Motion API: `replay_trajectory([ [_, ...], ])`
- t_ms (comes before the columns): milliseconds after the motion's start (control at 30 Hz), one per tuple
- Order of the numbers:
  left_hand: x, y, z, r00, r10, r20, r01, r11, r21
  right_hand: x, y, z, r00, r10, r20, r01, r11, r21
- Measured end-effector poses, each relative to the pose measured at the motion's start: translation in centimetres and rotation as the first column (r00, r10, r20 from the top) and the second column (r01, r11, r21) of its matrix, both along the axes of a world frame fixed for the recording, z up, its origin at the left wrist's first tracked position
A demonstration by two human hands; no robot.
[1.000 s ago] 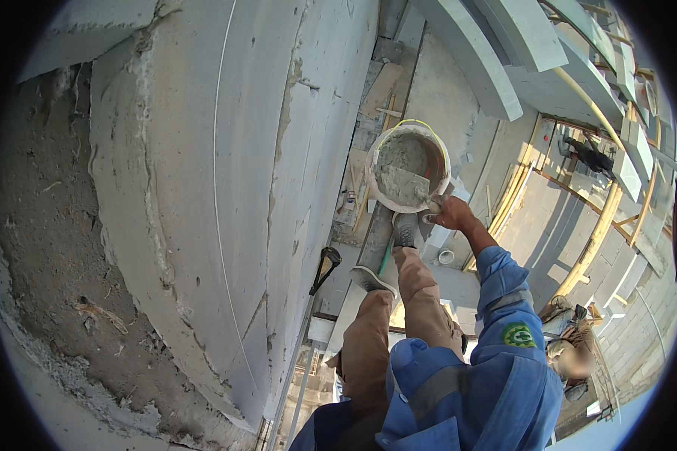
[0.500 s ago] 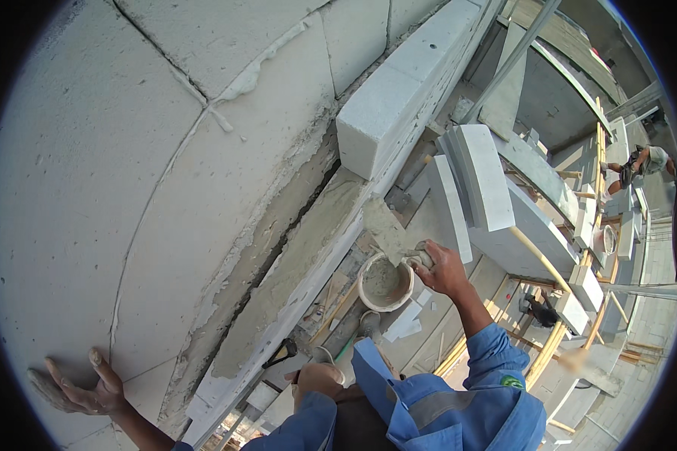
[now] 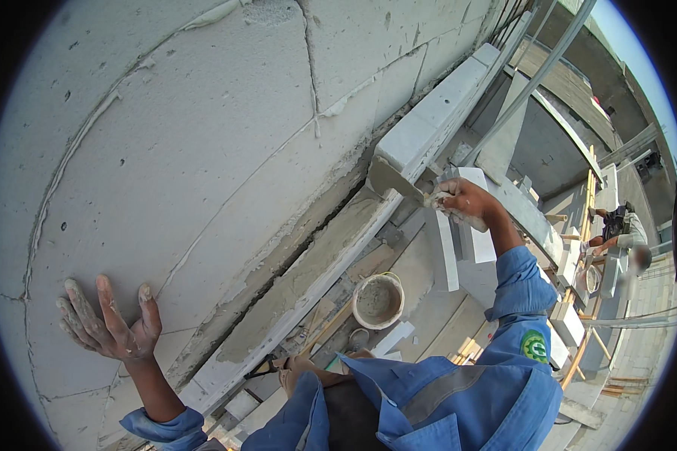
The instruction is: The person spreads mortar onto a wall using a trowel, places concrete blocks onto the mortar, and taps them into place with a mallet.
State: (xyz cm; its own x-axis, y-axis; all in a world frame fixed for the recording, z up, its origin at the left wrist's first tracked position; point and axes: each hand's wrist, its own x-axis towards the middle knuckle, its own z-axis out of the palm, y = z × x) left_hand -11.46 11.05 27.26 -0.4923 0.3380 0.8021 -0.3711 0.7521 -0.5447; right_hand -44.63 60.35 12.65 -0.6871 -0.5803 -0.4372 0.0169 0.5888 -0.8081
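Observation:
My left hand point(image 3: 116, 323), fingers spread, rests against the large pale block wall point(image 3: 180, 150) on the left. In my right hand point(image 3: 465, 201) is a trowel point(image 3: 393, 179), gripped by its handle. Its blade is at the near end face of a white block point(image 3: 429, 116); I cannot tell if they touch. That block sits on a lower course running alongside the wall. Grey mortar point(image 3: 301, 263) covers the course's top on the near side of the block. A dark gap separates this course from the wall. My right fingers hide most of the handle.
Below the course stands a round bucket point(image 3: 401, 301) with mortar inside. White slabs point(image 3: 442, 252) lean to the right of it. A metal pole point(image 3: 538, 83) slants across the upper right. Further right, another person point(image 3: 630, 237) bends near timber poles and blocks.
My right hand has lifted the trowel from over the bucket up to the block's end. The view has shifted, and my left hand remains spread on the wall.

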Motion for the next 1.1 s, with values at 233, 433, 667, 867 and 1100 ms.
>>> replay_trajectory([
  [233,0.3,-0.3,0.0,1.0,-0.014,-0.002,0.014,1.0,0.021,0.7,0.7,5.5,0.993,-0.002,-0.117,-0.004,0.999,-0.054],
  [433,0.3,-0.5,-0.2,0.999,-0.018,-0.04,0.019,0.999,0.028,1.1,-0.6,3.3,0.978,0.129,-0.161,-0.133,0.991,-0.017],
  [667,0.3,-0.2,-0.2,0.999,-0.037,0.007,0.036,0.999,0.027,-2.5,2.3,3.9,0.994,0.055,0.091,-0.035,0.976,-0.217],
  [867,0.6,-0.5,-0.1,0.998,-0.054,0.022,0.053,0.998,0.025,5.0,8.3,4.0,0.949,-0.299,0.099,0.305,0.793,-0.528],
  [1100,0.4,-1.0,0.9,0.997,0.031,0.074,-0.02,0.99,-0.143,18.6,8.7,-20.9,0.834,-0.438,0.335,0.444,0.894,0.064],
])
